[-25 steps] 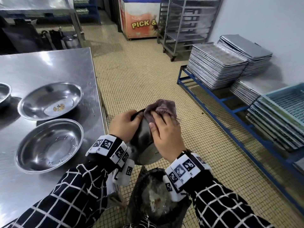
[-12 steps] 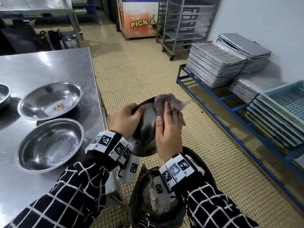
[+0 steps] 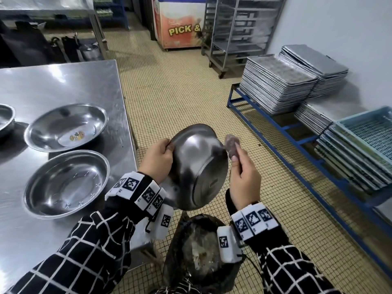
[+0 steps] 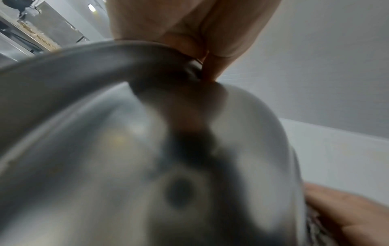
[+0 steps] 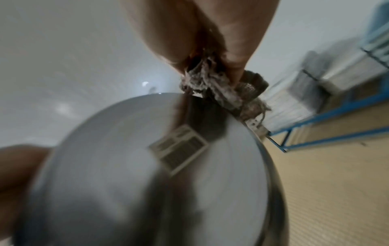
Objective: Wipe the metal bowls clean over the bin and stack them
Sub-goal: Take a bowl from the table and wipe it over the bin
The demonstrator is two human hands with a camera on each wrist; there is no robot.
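Note:
My left hand (image 3: 157, 158) grips the rim of a metal bowl (image 3: 197, 166), held tilted with its underside toward me above the black-lined bin (image 3: 201, 251). The same bowl (image 4: 147, 158) fills the left wrist view, blurred, its rim pinched under my fingers (image 4: 210, 66). My right hand (image 3: 241, 175) pinches a crumpled brownish cloth (image 3: 232, 144) just off the bowl's right edge. In the right wrist view the cloth (image 5: 221, 89) hangs from my fingertips above the bowl's base (image 5: 147, 166). On the steel table (image 3: 53, 85) sit an empty bowl (image 3: 65, 183) and a bowl with food scraps (image 3: 65, 126).
Part of a third bowl (image 3: 5, 117) shows at the table's left edge. Stacked metal trays (image 3: 275, 85) and blue crates (image 3: 367, 132) rest on a blue low rack (image 3: 286, 134) at right. Tiled floor lies between, with a trolley rack (image 3: 237, 28) and a freezer (image 3: 180, 24) farther back.
The cloth and my right hand have come off the bowl and moved to its right side. My left hand has turned the bowl so that its underside faces me.

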